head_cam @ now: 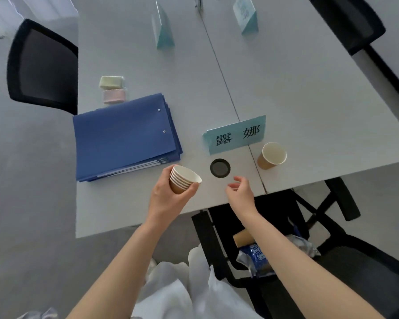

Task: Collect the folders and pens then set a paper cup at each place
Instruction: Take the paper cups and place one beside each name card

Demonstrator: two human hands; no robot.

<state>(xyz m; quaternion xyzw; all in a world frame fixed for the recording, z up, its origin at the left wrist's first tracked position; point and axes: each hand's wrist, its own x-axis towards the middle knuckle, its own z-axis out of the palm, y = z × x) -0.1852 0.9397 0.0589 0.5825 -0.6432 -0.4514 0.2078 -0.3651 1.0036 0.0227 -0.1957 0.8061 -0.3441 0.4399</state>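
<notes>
cup stack (184, 179) in L hand (168, 196) | R hand (240, 189) empty | single cup (271, 155) on table (309, 100)

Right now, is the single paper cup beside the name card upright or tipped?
Upright: the paper cup stands on its base, open mouth up.

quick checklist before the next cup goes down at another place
1. Stack of cups held in left hand: ok.
2. Right hand free to pull a cup: ok, open and empty.
3. Single cup upright beside the near name card: ok.
4. Blue folders gathered in one pile: ok.
5. Pens collected: cannot tell, none visible.
6. Far name cards have cups: not ok, none there.
</notes>
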